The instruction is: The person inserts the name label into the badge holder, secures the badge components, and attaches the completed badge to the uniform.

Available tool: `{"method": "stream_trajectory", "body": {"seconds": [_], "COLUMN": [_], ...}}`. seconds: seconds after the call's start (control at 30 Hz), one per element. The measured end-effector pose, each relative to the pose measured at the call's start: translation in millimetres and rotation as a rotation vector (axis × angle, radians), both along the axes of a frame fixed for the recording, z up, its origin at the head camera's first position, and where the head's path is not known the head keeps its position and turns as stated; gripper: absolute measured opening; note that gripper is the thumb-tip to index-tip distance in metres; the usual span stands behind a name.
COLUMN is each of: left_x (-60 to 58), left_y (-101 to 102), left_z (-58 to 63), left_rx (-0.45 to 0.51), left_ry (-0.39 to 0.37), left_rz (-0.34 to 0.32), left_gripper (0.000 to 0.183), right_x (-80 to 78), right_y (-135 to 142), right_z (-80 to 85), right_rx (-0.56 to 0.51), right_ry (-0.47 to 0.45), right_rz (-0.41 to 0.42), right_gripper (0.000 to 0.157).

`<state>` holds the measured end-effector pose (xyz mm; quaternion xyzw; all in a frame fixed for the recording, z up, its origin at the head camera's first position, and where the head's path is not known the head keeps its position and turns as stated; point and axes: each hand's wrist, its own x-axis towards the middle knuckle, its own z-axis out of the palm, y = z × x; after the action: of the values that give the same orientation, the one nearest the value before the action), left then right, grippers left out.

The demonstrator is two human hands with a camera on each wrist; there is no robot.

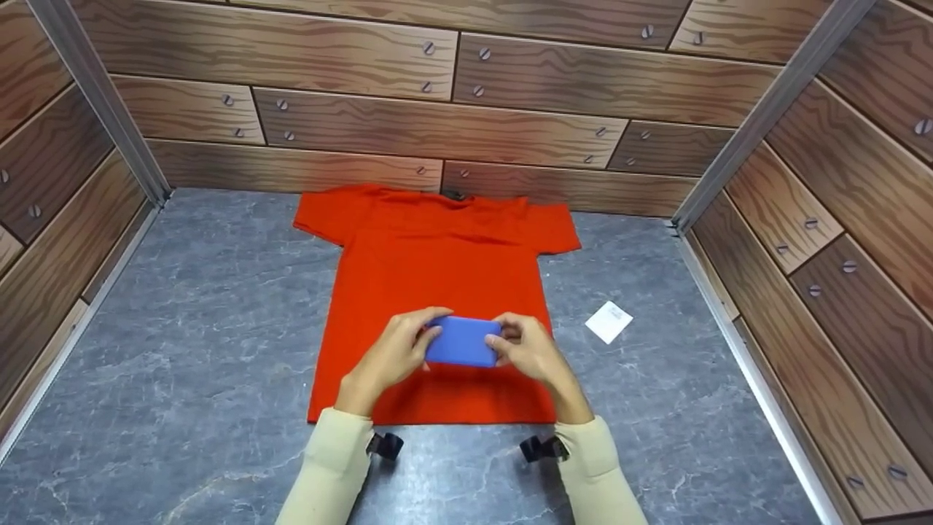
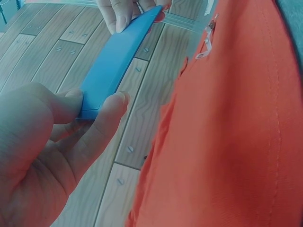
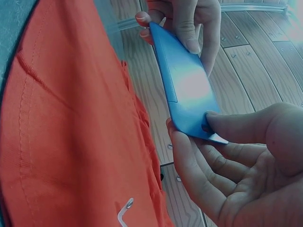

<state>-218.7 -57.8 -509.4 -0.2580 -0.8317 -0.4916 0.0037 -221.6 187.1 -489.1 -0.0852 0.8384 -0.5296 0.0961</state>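
Note:
Both hands hold a flat, blue rectangular case [image 1: 462,341] level above an orange-red T-shirt [image 1: 437,273]. My left hand [image 1: 397,346] pinches its left end between thumb and fingers. At the opposite end, my right hand [image 1: 533,351] grips it the same way. Seen from the left wrist, the case [image 2: 111,66] is thin, with the left thumb [image 2: 68,104] on one broad face and fingertips behind. The right wrist view shows a fine seam along the edge of the case [image 3: 184,80]. Laid out flat, the shirt has its collar toward the back wall and sleeves spread.
A small white square of paper [image 1: 609,322] lies on the grey marbled floor [image 1: 219,306] right of the shirt. Wood-patterned walls [image 1: 364,117] close in the back and both sides, with metal corner strips [image 1: 773,109]. Black wrist cameras [image 1: 386,445] sit below the cuffs.

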Motion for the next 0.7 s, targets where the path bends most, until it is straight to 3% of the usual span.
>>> {"method": "stream_trajectory", "body": {"seconds": [0.7], "left_x": [0.4], "left_y": [-1.4], "left_z": [0.4], "left_rx": [-0.019], "left_ry": [-0.010], "left_rz": [0.011], "left_gripper": [0.035], "right_x": [-0.3], "right_y": [-0.7], "right_z": [-0.7], "right_rx": [0.009], "right_ry": [0.005], "right_rz": [0.007], "right_gripper": [0.017]}}
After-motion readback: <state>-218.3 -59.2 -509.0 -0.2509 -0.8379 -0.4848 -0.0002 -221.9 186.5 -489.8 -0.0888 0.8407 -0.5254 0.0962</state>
